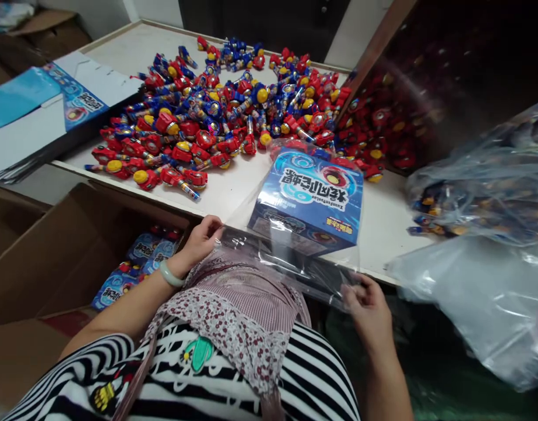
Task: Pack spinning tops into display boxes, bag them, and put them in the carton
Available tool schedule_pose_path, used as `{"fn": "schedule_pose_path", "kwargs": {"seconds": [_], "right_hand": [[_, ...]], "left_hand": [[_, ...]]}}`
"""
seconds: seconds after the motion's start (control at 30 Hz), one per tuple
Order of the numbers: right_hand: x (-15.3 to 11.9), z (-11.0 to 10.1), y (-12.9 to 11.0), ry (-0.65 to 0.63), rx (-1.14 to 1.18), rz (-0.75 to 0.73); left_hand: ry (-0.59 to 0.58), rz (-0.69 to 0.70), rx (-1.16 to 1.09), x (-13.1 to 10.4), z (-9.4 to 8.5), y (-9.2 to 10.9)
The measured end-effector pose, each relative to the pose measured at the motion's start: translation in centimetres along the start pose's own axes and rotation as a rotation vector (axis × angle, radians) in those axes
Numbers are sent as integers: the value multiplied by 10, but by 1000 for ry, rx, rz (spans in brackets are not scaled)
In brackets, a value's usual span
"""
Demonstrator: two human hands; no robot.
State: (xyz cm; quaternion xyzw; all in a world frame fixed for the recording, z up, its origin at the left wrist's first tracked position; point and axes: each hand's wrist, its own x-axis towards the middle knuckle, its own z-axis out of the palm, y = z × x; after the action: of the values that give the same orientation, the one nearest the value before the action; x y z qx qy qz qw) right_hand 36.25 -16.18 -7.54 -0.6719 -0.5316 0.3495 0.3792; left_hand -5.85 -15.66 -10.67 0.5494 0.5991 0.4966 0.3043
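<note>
The blue cardboard toy box (310, 196) inside clear plastic wrap is showing large white Chinese characters upside down, with small Latin lettering beneath reading roughly "XuanFengTuoLuo"; finer print is staying illegible.

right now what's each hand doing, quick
Left hand: closed on the near left edge of the clear plastic bag.
Right hand: pinching the bag's near right edge.

Head view under even, moderately bright overhead light. The table (234, 187) is well lit; the upper right and lower corners are dim. Glare is seen on the clear bag (290, 257) and plastic sheets (483, 292). Edges are bowed by wide-angle distortion, and the right side is blurred.
</note>
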Motion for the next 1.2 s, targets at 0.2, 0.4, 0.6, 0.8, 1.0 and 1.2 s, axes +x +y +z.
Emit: {"fn": "schedule_pose_path", "kwargs": {"seconds": [0.2,0.4,0.6,0.8,1.0,1.2], "right_hand": [[-1,-11,2,58,51,-113],[5,-52,-21,-150,-54,-406],[31,-22,-30,50,322,-155],[52,-9,-64,354,-181,-185],[7,106,-185,-144,-519,-1254],[8,211,-224,-404,-1007,-1251]], "left_hand": [[-41,152,-105,2,-15,5],[-238,162,-419,20,-29,16],[-162,-256,-994,37,-2,22],[-90,-391,-1065,29,11,37],[152,-338,-974,20,10,43],[43,-377,-1020,10,6,49]]}}
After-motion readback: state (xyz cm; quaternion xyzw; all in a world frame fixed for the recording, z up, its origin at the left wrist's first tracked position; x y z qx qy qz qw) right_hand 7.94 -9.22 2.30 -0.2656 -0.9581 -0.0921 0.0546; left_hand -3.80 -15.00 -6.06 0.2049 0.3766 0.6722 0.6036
